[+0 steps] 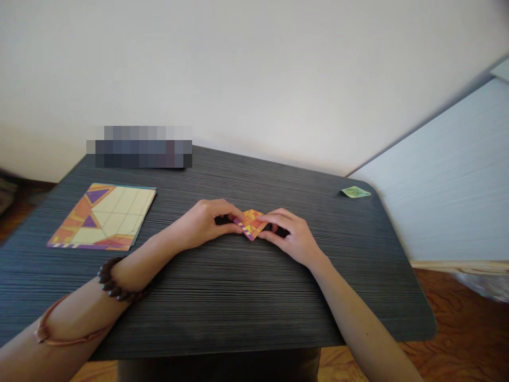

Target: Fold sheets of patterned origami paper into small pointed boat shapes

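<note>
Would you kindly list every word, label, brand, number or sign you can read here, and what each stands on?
There is no readable text.
Folded orange-and-purple paper: coloured pattern, no legible writing.
Patterned paper stack: shapes and lines, no legible writing.
Folded green paper: faint marks, too small to read.
Pixelated area at the back left: too blurred to read.

Two hands (204,222) (299,236); two small folded papers (253,224) (356,192); one paper stack (119,209); two bracelets (114,291) (41,332); one table (238,302).
</note>
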`<action>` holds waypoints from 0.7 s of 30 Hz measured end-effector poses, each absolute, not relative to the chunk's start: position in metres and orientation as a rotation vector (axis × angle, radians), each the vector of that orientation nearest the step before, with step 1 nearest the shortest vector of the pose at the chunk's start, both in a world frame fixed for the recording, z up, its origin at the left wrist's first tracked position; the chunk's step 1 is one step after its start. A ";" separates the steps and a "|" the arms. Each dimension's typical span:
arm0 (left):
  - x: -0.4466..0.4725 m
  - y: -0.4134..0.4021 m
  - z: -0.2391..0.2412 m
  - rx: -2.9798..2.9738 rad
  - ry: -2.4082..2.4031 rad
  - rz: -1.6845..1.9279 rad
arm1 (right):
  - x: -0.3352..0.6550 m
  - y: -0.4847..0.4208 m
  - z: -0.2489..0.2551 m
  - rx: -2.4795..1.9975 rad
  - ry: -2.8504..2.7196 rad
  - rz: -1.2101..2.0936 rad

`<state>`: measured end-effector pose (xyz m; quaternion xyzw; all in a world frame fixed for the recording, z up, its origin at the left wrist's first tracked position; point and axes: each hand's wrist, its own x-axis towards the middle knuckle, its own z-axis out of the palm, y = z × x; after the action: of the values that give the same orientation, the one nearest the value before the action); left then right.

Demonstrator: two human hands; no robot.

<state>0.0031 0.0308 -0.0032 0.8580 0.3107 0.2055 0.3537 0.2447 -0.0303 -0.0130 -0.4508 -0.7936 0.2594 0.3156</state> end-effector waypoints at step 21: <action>0.003 0.034 -0.008 2.303 0.702 0.691 | 0.242 -0.029 -0.012 -1.220 -2.100 0.521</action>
<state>0.0034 0.0343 -0.0081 0.8733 0.2662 0.2619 0.3130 0.2422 -0.0290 -0.0116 -0.4649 -0.8000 0.1986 0.3230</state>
